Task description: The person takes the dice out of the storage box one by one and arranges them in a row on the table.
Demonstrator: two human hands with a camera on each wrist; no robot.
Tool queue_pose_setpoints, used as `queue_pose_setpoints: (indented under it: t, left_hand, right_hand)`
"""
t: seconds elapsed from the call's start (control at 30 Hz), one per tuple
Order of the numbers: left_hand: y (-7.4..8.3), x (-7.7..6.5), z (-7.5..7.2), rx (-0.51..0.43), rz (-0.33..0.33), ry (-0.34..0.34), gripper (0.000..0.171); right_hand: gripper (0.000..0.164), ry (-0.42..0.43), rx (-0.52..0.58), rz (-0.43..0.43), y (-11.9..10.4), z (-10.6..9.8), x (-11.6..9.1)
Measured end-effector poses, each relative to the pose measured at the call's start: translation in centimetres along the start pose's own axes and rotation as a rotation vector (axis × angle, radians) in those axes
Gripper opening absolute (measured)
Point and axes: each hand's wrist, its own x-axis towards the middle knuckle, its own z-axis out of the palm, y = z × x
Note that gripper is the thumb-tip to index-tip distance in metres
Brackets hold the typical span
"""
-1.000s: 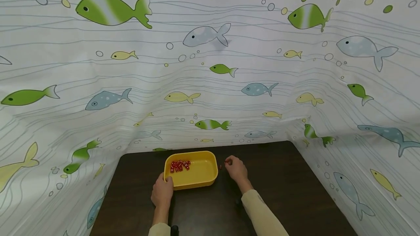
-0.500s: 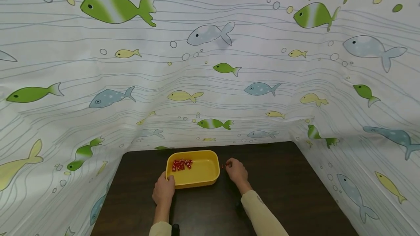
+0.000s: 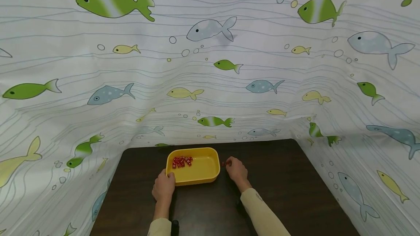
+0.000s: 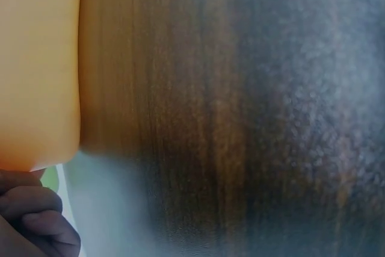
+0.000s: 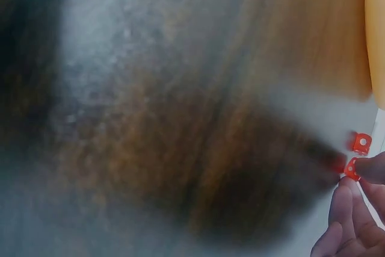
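Observation:
A yellow plastic tray (image 3: 197, 182) stands on the dark table, with several red dice (image 3: 181, 162) gathered at its left end. My left hand (image 3: 163, 186) grips the tray's near left corner, thumb over the rim; in the left wrist view its curled fingers (image 4: 42, 209) show below the tray wall (image 4: 39, 76). Just right of the tray, my right hand (image 3: 237, 169) is low over the table. Its thumb and finger pinch a red die (image 5: 352, 169), seen in the right wrist view. Close by lies another red die (image 5: 361, 143), between that hand and the tray.
The dark wood-look tabletop (image 3: 275, 192) extends around the tray. A white cloth with printed fish (image 3: 210, 83) hangs behind the table and along both sides.
My right fingertips have edged slightly left, closer to the loose die. The left hand keeps its grip on the tray. The head view has shifted a little.

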Motion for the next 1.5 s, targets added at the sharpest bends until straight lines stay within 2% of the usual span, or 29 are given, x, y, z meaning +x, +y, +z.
queue_pose_setpoints:
  t: [0.63, 1.03, 1.3, 1.5]
  left_hand:
    - [0.4, 0.1, 0.1, 0.013, -0.023, -0.012, 0.045]
    - [0.4, 0.0, 0.1, 0.011, -0.024, -0.005, 0.047]
    - [0.2, 0.1, 0.0, 0.013, -0.03, 0.0, 0.048]
    - [0.3, 0.0, 0.0, 0.009, -0.031, 0.006, 0.046]
  right_hand:
    - [0.016, -0.014, -0.029, -0.048, -0.4, 0.5, 0.6]
    - [0.037, 0.001, 0.016, -0.01, 0.0, 0.1, 0.3]
    - [0.026, 0.039, 0.025, 0.011, 0.1, -0.4, 0.0]
    - [0.025, 0.118, 0.063, -0.018, -0.8, -0.9, 0.0]
